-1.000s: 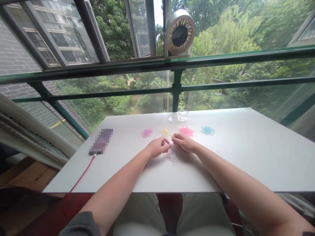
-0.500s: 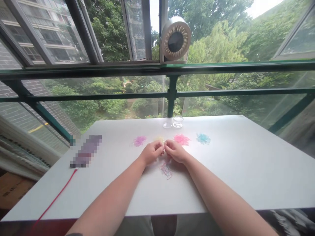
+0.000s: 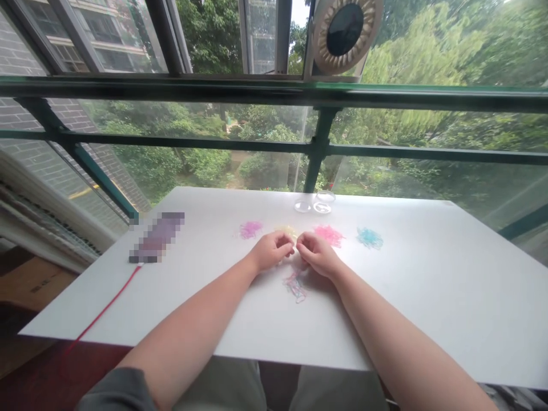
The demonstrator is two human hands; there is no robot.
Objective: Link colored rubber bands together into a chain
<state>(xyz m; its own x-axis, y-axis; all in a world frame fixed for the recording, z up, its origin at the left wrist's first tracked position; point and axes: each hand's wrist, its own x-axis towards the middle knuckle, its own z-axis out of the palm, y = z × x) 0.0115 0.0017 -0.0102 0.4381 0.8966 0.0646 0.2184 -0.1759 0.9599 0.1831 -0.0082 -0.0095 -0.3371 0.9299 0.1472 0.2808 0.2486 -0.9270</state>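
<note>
My left hand (image 3: 273,251) and my right hand (image 3: 317,254) face each other above the middle of the white table, fingertips pinched and a small gap apart. Whatever is between the fingers is too small to make out. Just below them lies a loose strand of mixed-colour small rubber bands (image 3: 295,287). Behind my left hand, a yellow pile of bands (image 3: 286,230) is partly hidden. The pink pile (image 3: 329,235) sits behind my right hand. Further out are a purple pile (image 3: 250,229) on the left and a blue pile (image 3: 370,238) on the right.
Clear round dishes (image 3: 322,208) stand at the table's (image 3: 428,285) far edge. To the left lies a pixelated dark object (image 3: 157,237) with a red cable (image 3: 103,311) running off the front edge. A green railing (image 3: 257,142) and windows stand behind the table.
The view has tilted down and shifted left, so the table things appear higher and further right. My hands have parted slightly at the fingertips.
</note>
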